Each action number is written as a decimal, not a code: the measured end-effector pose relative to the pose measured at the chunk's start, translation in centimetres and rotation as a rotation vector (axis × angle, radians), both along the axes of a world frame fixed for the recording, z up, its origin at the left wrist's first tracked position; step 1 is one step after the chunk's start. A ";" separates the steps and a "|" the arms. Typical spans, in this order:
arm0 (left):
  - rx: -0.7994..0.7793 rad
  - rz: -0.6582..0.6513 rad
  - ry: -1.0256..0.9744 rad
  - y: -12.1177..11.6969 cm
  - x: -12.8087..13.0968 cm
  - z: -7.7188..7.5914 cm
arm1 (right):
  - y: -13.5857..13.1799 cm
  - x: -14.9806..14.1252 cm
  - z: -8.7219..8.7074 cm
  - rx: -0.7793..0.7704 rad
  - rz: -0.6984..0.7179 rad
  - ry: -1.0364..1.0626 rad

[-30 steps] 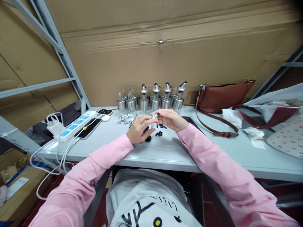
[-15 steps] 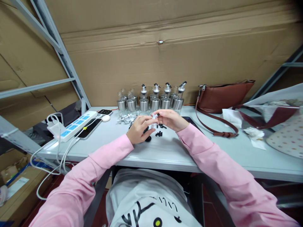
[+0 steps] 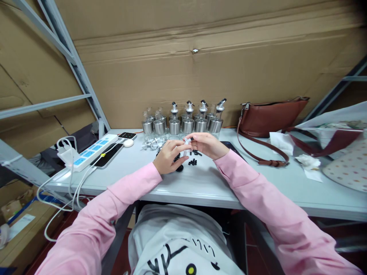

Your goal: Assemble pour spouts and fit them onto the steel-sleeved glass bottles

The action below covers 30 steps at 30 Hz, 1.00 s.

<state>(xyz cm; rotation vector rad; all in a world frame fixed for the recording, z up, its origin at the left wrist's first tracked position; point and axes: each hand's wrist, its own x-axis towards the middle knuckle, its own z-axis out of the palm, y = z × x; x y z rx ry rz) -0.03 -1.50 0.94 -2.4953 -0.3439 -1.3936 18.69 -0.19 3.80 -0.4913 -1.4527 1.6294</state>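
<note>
My left hand [image 3: 168, 156] and my right hand [image 3: 207, 145] meet above the pale table [image 3: 206, 183], both pinching a small white spout part [image 3: 187, 143] between their fingertips. Several small black caps [image 3: 192, 161] lie on the table just below the hands. Behind them stands a row of glass bottles with steel collars [image 3: 183, 123]; some carry pour spouts, others on the left are open-topped. Loose clear spout parts [image 3: 150, 143] lie in front of the left bottles.
A white power strip [image 3: 91, 150] with chargers and cables, a phone [image 3: 106, 155] and a small black device [image 3: 127, 135] sit at left. A brown handbag [image 3: 271, 114], crumpled tissues [image 3: 308, 162] and a dotted bag [image 3: 348, 168] lie at right. Cardboard walls the back.
</note>
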 end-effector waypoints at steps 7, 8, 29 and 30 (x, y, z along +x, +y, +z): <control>0.001 -0.004 0.002 0.0 0.0 0.0 | 0.1 0.0 -0.1 -0.004 0.021 0.020; 0.001 -0.005 0.003 0.0 0.0 0.0 | 0.1 0.0 -0.1 -0.002 0.027 0.025; 0.005 -0.002 0.001 0.1 0.0 0.0 | 0.4 0.1 -0.4 0.004 0.040 0.018; 0.004 -0.001 0.002 0.1 0.0 0.0 | 0.4 0.1 -0.4 0.005 0.040 0.017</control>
